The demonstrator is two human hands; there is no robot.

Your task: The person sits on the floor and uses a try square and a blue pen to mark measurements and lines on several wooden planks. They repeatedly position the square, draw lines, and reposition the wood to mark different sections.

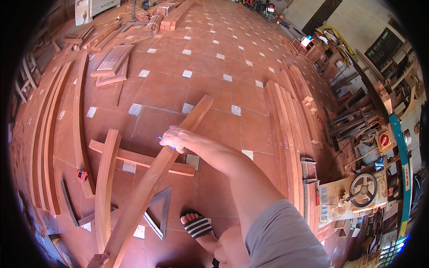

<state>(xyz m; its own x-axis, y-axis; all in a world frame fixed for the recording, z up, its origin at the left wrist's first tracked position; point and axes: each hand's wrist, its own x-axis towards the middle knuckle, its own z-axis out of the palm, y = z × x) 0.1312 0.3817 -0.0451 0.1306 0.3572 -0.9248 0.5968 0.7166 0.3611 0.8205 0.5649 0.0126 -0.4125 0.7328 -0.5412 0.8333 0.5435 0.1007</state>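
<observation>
A long reddish wooden beam runs diagonally from the lower left toward the middle, lying over a shorter crosswise wooden piece. My right hand is closed over the beam's upper part, with a blue pen tucked among the fingers. At the bottom edge, my left hand grips the beam's near end; most of it is cut off. Another wooden beam also rests across the short piece, left of the held one. A metal triangular square lies on the floor just right of the held beam.
Long boards lie at the left, near a red tape measure and a dark L-shaped square. More beams are stacked at the right beside a machine with a handwheel. My sandalled foot stands on the tiled floor.
</observation>
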